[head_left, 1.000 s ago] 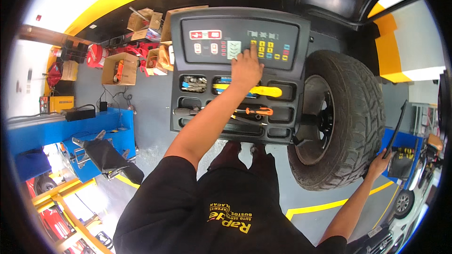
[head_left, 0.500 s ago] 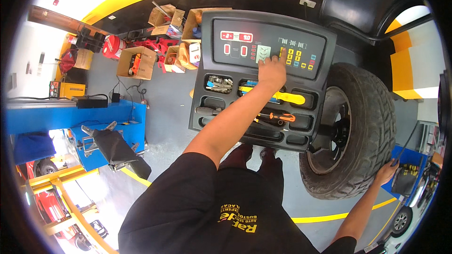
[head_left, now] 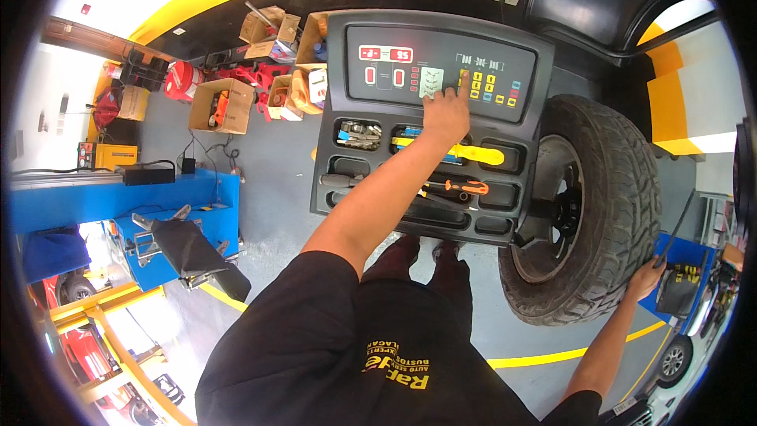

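- Dark grey control panel of the wheel balancer, head view: left hand is on it, index finger extended, tip touching the keypad among the yellow buttons; other fingers curled under.
- Panel sits straight ahead of the left hand, long axis left-right; red readouts lie left of the fingertip.
- Tool tray lies under the left forearm, holding a yellow tool and an orange-handled tool.
- Right hand is well apart, low and right, fingers laid on the tread of the mounted tyre; can't tell whether it grips.
- Left hand is the nearer one to the panel; tyre is just right of the panel.
- Far left of both hands: blue lift, cardboard boxes.
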Motion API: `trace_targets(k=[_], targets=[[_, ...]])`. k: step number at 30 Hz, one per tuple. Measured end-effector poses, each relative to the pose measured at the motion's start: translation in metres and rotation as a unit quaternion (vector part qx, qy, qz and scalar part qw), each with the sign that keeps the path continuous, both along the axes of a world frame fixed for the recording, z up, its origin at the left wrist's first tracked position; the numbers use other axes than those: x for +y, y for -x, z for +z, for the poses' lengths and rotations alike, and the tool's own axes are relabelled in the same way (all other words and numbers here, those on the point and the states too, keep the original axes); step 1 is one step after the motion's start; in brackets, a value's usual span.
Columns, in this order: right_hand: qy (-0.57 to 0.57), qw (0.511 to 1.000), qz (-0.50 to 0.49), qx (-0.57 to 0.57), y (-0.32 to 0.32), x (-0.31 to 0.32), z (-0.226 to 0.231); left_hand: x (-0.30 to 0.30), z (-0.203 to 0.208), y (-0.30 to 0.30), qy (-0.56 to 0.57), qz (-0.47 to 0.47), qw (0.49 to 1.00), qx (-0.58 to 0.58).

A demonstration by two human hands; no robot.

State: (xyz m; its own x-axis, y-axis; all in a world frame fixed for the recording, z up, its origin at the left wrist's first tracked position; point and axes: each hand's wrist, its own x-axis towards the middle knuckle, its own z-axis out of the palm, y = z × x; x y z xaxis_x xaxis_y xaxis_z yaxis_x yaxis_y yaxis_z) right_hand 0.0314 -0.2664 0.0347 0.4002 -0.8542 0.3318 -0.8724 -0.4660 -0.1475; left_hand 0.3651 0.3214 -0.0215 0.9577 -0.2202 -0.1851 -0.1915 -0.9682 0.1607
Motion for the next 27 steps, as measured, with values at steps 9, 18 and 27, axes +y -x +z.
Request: trace_targets(k=[9, 18, 27], targets=[[-0.001, 0.999, 0.031, -0.01, 0.002, 0.006, 0.001, 0.0, -0.006, 0.007, 0.011, -0.008, 1.0, 0.021], [-0.018, 1.0, 0.015, -0.016, -0.008, 0.022, 0.01, 0.009, 0.0, 0.009, 0.005, -0.01, 1.0, 0.022], [-0.008, 0.999, 0.034, -0.024, 0.0, 0.006, 0.0, 0.004, -0.006, 0.012, 0.032, 0.008, 0.999, -0.035]])
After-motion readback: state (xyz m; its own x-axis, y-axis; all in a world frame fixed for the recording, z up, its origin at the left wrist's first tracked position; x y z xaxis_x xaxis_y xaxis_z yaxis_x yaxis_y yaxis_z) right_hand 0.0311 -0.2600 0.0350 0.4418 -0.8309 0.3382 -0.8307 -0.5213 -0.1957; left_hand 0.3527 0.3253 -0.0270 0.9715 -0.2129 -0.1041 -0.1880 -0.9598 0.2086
